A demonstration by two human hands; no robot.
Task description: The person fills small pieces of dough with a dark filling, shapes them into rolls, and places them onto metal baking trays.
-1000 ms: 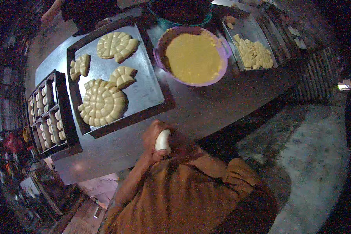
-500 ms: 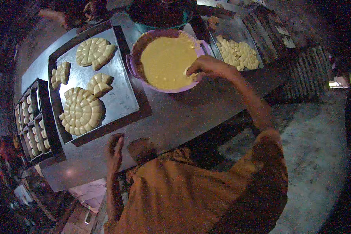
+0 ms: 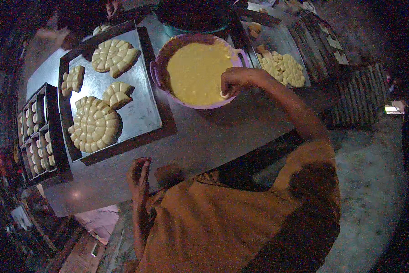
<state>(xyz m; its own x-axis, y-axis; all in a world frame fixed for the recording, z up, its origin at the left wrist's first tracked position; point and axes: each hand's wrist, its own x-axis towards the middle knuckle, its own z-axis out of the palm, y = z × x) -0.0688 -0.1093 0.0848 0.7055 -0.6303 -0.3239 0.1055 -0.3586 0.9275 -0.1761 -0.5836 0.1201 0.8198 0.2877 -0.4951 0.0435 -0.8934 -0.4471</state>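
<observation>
My right hand (image 3: pixel 237 80) is closed in a pinch at the near right rim of a purple two-handled tub (image 3: pixel 203 107). A small pale piece (image 3: pixel 224 94) shows at its fingertips; I cannot tell what it is. Thick yellow batter (image 3: pixel 196 73) with small lumps fills much of the tub. My left hand (image 3: pixel 139 174) hovers near the table's front edge, fingers loosely curved and apart, with nothing visible in it. Beyond it lies a metal tray (image 3: pixel 140 118) bearing a large round of pale dough pieces (image 3: pixel 94 125) and several smaller clusters.
At far left stands a dark divided tray (image 3: pixel 45 132) with pale pieces. Right of the tub, another tray (image 3: pixel 277 36) holds clustered pale pieces (image 3: pixel 282 68). Ridged dark pans (image 3: pixel 357 91) rest on the right. A dark basin (image 3: pixel 191 16) stands behind; another person's hand (image 3: pixel 114 8) shows at far left.
My right hand has dipped slightly, its pinched fingertips now pointing down by the tub's near rim. My left hand stays nearly in place. The other person's hands have shifted. The view has moved slightly.
</observation>
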